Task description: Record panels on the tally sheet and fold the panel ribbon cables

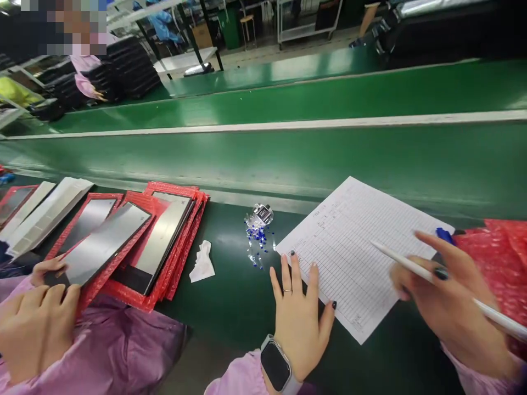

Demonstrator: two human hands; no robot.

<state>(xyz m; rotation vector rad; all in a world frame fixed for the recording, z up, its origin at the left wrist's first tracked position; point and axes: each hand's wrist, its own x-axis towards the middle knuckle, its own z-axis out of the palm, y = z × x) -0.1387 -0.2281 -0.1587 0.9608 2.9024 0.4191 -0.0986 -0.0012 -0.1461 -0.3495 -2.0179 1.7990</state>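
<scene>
My left hand (300,318), with a watch at its wrist, lies flat with spread fingers. Its fingertips rest on the lower left edge of a printed paper sheet (354,252) ruled in rows, partly filled with handwriting. In my right hand (448,296) is a white pen (405,262), its tip over the sheet. The index finger is lifted off the pen. Beyond my left fingers lies a small pile of blue and clear bits (257,236) beside a shiny metallic piece (263,213).
A crumpled white tissue (202,263) lies left of the bits. Further left, a co-worker's hands (41,323) hold a flat screen panel (109,238) among red bubble-wrap sleeves (181,269). More red bubble wrap (494,258) and a blue object (444,236) are at right. A green conveyor (263,159) runs behind.
</scene>
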